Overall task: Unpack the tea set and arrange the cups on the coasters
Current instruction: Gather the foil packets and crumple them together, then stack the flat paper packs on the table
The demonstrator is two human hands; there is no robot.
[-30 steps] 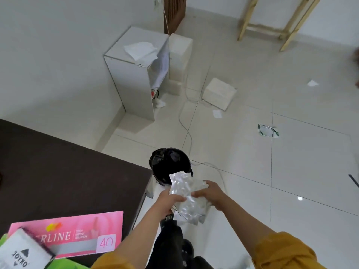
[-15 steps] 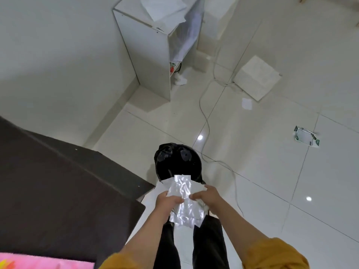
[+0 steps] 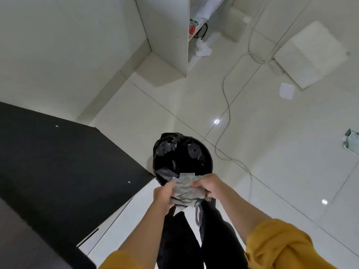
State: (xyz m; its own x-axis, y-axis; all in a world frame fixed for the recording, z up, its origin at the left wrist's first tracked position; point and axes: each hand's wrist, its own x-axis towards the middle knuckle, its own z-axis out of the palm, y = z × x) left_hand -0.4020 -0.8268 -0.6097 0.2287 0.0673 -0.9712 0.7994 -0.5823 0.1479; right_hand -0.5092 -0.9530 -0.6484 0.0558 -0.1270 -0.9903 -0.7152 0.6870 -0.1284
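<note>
Both my hands grip a crumpled bundle of clear plastic wrapping [image 3: 185,188]. My left hand [image 3: 162,196] holds its left side and my right hand [image 3: 208,186] holds its right side, fingers curled round it. The bundle is at the near rim of a round bin lined with a black bag [image 3: 181,157] that stands on the floor just beyond the hands. No cups, coasters or tea set box are in view.
A dark table [image 3: 58,166] fills the left, its corner close to the bin. A white cabinet [image 3: 167,35] stands against the wall ahead. A white cable [image 3: 225,98] runs across the tiled floor, with a white box [image 3: 308,53] and paper scraps further right.
The view has tilted further down and closer to the bin; the pink box on the table has left the view. The wrapping is now crumpled tighter and lower, at the bin's rim.
</note>
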